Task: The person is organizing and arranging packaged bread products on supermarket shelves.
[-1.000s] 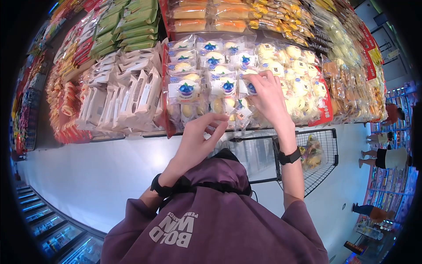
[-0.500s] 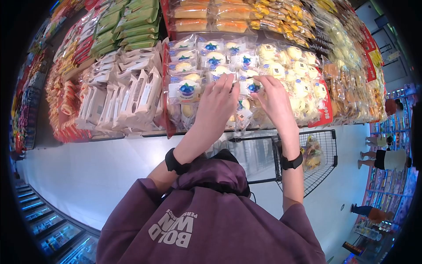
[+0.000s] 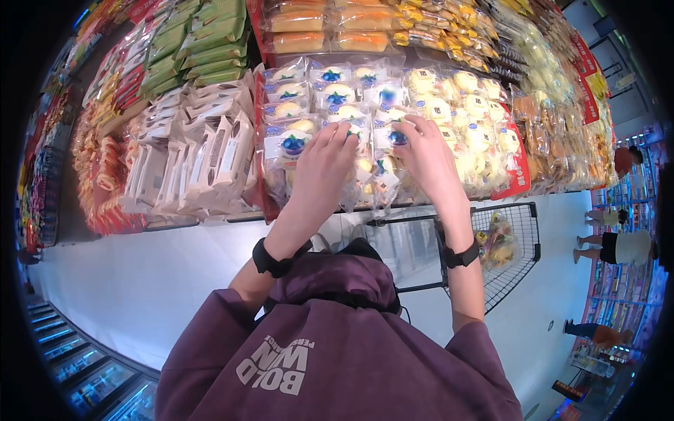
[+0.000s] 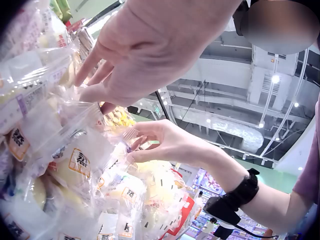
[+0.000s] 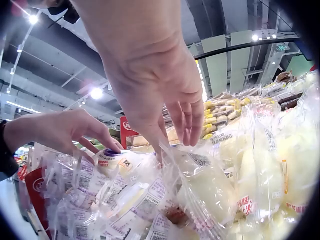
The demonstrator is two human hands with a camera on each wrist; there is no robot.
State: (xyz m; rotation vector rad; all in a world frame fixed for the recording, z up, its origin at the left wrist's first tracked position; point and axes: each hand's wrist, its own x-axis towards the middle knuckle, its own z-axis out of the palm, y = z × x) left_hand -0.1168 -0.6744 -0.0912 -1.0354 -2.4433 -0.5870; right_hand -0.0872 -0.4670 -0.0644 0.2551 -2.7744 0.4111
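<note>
Clear packets of pale round buns with blueberry labels lie in rows. In the head view, my left hand [image 3: 323, 168] covers much of one blueberry bun packet [image 3: 356, 133]. Its thumb and fingers pinch this packet [image 5: 117, 161] in the right wrist view. Just right of it, my right hand [image 3: 433, 158] is at a neighbouring packet [image 3: 398, 137]. In the left wrist view, the right hand [image 4: 172, 142] pinches the crimped edge of clear wrap, while the left hand [image 4: 145, 55] has its fingertips among the packets.
Beige packets [image 3: 228, 151] stand to the left, with green ones [image 3: 214, 31] behind. Orange-topped rolls [image 3: 298, 42] lie at the back and white bun packets [image 3: 481, 137] to the right. A wire shopping cart [image 3: 516, 245] holds bagged goods below the display. People stand in the aisle at far right.
My left hand has moved up from in front of the display onto the blueberry packets. The right hand has stayed at nearly the same spot, its thumb now closer to the fingers.
</note>
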